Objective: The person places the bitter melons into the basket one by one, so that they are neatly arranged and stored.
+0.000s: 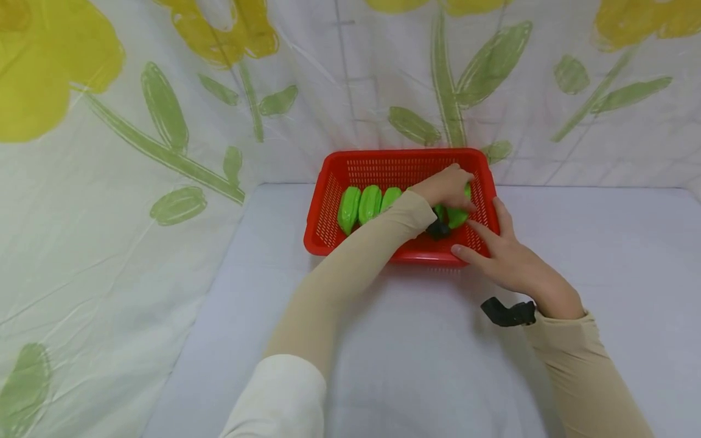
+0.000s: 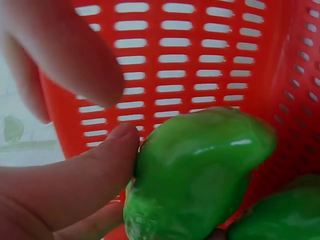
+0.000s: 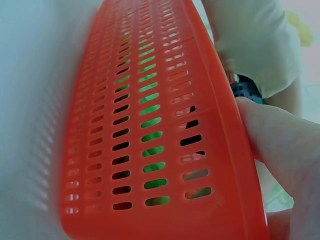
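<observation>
A red plastic basket (image 1: pixel 400 255) with slotted walls stands on the table and holds several glossy green ridged fruits (image 1: pixel 370 204); their exact kind is unclear. My left hand (image 1: pixel 446 185) reaches into its right end and grips one green fruit (image 2: pixel 200 165) there, thumb against its side; the other fingers are partly hidden. A second green fruit (image 2: pixel 280 215) lies beside it in the left wrist view. My right hand (image 1: pixel 512 258) holds the basket's near right corner, with its thumb (image 3: pixel 272 135) over the rim.
A white-covered table (image 1: pixel 416 347) extends around the basket. Behind it and at the left hangs a white curtain (image 1: pixel 306 91) with yellow flowers and green leaves. A black wrist mount (image 1: pixel 509 312) sits at my right wrist. My left forearm crosses over the basket's front rim.
</observation>
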Motion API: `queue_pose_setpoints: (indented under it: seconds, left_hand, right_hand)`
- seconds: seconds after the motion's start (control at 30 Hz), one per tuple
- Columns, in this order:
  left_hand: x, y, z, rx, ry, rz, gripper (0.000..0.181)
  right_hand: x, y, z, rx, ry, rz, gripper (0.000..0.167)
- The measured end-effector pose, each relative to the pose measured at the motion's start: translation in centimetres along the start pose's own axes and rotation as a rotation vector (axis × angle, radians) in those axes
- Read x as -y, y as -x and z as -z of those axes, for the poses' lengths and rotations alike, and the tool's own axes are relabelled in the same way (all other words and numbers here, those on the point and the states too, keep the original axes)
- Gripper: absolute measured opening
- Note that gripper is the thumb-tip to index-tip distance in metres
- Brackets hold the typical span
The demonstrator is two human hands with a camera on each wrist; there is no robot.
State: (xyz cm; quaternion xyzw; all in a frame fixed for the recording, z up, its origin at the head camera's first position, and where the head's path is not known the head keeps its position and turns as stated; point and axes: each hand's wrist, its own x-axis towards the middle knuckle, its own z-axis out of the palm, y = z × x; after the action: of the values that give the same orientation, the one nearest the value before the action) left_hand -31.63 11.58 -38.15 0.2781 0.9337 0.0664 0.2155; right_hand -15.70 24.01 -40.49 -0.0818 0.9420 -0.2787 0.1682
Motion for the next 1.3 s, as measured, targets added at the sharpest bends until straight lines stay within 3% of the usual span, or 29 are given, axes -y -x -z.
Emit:
queue_pose_setpoints:
  seconds: [0.27,0.73,1.03,1.3]
  left_hand:
    - [-0.3,0.1,-0.1,0.017,-0.010,0.031,0.077]
    - [0.0,0.4,0.2,0.003,-0.007,-0.007,0.080]
    - [0.4,2.4,1.9,-0.031,0.019,-0.048,0.079]
    - [1.1,5.3,2.8,-0.088,0.084,-0.060,0.082]
  right_hand:
    - [0.1,0.0,0.0,-0.006,-0.001,0.003,0.095]
    - [0.3,0.1,0.0,0.000,-0.013,-0.006,0.097]
    - [0.3,0.1,0.1,-0.004,-0.008,-0.001,0.095]
    - [0.2,0.1,0.2,0.005,0.006,-0.008,0.098]
